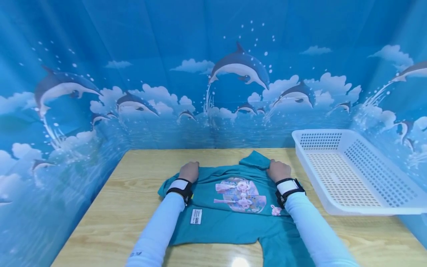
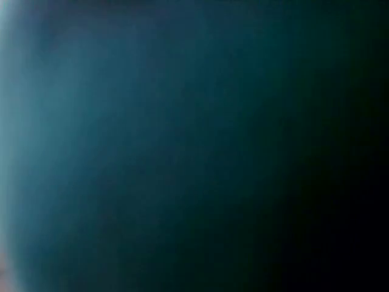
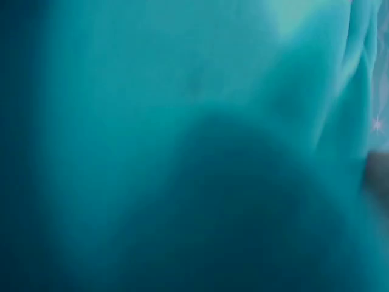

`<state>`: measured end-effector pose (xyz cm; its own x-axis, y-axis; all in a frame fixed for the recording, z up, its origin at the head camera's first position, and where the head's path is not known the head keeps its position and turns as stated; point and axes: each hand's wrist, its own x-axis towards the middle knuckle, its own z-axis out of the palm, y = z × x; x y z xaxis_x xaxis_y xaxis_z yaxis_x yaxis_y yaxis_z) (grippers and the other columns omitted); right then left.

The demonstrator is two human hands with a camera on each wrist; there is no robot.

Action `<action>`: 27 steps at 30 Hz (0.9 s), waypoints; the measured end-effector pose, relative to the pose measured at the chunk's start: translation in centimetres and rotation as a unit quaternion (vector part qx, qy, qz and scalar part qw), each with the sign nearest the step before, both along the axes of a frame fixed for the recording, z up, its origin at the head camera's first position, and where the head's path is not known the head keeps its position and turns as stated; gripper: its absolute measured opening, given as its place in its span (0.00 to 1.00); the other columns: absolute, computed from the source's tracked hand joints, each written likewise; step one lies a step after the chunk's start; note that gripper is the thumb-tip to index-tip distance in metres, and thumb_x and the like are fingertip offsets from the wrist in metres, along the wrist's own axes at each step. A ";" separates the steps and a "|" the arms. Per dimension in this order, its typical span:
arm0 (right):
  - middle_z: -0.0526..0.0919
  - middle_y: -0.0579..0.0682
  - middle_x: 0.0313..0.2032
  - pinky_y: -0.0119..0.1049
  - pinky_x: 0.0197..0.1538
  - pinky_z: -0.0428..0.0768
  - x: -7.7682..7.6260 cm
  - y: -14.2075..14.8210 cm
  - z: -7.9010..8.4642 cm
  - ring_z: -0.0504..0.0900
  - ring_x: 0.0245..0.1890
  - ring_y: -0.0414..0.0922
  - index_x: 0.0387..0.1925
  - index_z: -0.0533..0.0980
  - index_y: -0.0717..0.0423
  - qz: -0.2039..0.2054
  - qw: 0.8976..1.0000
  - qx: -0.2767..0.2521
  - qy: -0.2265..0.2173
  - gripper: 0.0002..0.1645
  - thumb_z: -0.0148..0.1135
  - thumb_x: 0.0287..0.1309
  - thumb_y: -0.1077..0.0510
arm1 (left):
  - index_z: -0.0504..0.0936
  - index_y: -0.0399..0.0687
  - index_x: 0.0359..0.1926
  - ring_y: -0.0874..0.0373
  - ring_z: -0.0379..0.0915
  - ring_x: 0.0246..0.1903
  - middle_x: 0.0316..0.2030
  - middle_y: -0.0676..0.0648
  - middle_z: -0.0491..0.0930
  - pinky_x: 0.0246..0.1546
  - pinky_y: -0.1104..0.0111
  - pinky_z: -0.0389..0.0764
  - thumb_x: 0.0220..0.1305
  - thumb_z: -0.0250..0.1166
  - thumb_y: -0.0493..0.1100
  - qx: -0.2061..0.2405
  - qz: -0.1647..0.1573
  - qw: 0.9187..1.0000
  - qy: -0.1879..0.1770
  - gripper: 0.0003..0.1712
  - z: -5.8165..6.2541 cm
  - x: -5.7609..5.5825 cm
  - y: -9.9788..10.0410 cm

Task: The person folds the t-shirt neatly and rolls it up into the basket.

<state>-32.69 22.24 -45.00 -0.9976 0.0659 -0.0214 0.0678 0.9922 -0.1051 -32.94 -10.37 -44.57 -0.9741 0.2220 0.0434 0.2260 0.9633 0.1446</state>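
Note:
A teal garment (image 1: 227, 222) with a round pastel print (image 1: 241, 194) and a white label (image 1: 196, 216) lies flat on the wooden table (image 1: 133, 193). Both hands sit at its far edge with their fingers curled down into the cloth. My left hand (image 1: 189, 171) grips the far left part, and my right hand (image 1: 278, 170) grips the far right part, beside a raised fold of fabric (image 1: 255, 159). The fingertips are hidden behind the knuckles. Blurred teal cloth (image 2: 121, 152) fills the left wrist view, and teal cloth (image 3: 152, 91) fills the right wrist view as well.
A white perforated plastic basket (image 1: 353, 174) stands tilted at the table's right side, close to my right forearm. Blue dolphin-print curtains (image 1: 213, 74) wall in the table at the back and on both sides. Bare wood shows to the left of the garment.

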 end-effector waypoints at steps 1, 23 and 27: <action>0.80 0.65 0.32 0.51 0.35 0.78 -0.1 -0.3 0.0 0.81 0.31 0.58 0.51 0.72 0.69 0.003 1.000 0.009 0.018 0.21 0.54 0.63 0.57 | 0.77 0.34 0.51 0.46 0.80 0.32 0.33 0.37 0.82 0.31 0.58 0.81 0.69 0.51 0.32 -0.004 0.004 1.000 0.005 0.14 0.0 0.1 0.0; 0.73 0.58 0.26 0.40 0.23 0.69 -1.4 -0.8 -0.1 0.71 0.22 0.49 0.23 0.73 0.63 0.030 0.988 -0.122 0.092 0.12 0.51 0.62 0.64 | 0.79 0.37 0.23 0.50 0.74 0.23 0.27 0.39 0.76 0.22 0.60 0.77 0.63 0.55 0.32 0.090 0.055 0.992 0.063 0.12 -0.3 -0.9 -1.0; 0.73 0.62 0.36 0.45 0.30 0.74 -1.8 -0.2 1.9 0.75 0.32 0.54 0.32 0.73 0.66 -0.041 0.967 -0.166 0.188 0.10 0.48 0.64 0.63 | 0.77 0.36 0.22 0.49 0.73 0.24 0.25 0.39 0.74 0.24 0.59 0.75 0.64 0.55 0.33 0.182 0.084 0.975 0.099 0.14 0.7 -1.6 -1.8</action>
<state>-34.48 22.09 -43.10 -0.9308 0.1961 0.3086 0.0390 0.8924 -0.4497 -34.57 -12.20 -43.90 -0.9598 -0.0049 0.2808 0.1279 0.8826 0.4525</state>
